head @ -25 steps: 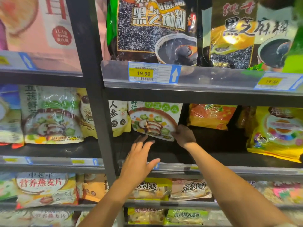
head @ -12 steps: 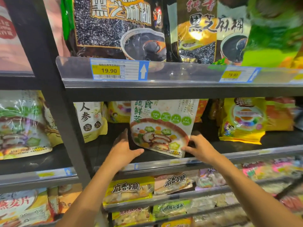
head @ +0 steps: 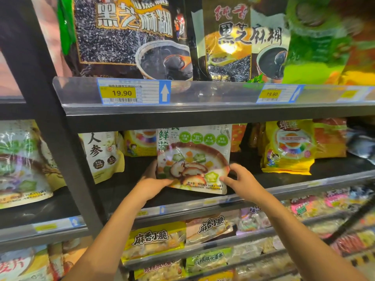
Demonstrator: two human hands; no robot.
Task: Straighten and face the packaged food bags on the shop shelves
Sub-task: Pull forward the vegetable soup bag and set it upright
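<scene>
Item: mushroom-print bag [head: 193,159], frame centre, upright, long axis vertical, printed front toward camera.
Left hand [head: 151,180]: grasping its lower-left edge.
Right hand [head: 242,180]: pinching its lower-right corner.

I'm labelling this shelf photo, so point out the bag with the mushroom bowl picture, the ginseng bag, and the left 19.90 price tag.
mushroom-bowl bag [head: 192,161]: head view, on the printed bowl, mid-front.
ginseng bag [head: 97,152]: head view, on the lower black character.
left 19.90 price tag [head: 123,93]: head view, on the yellow price panel.
</scene>
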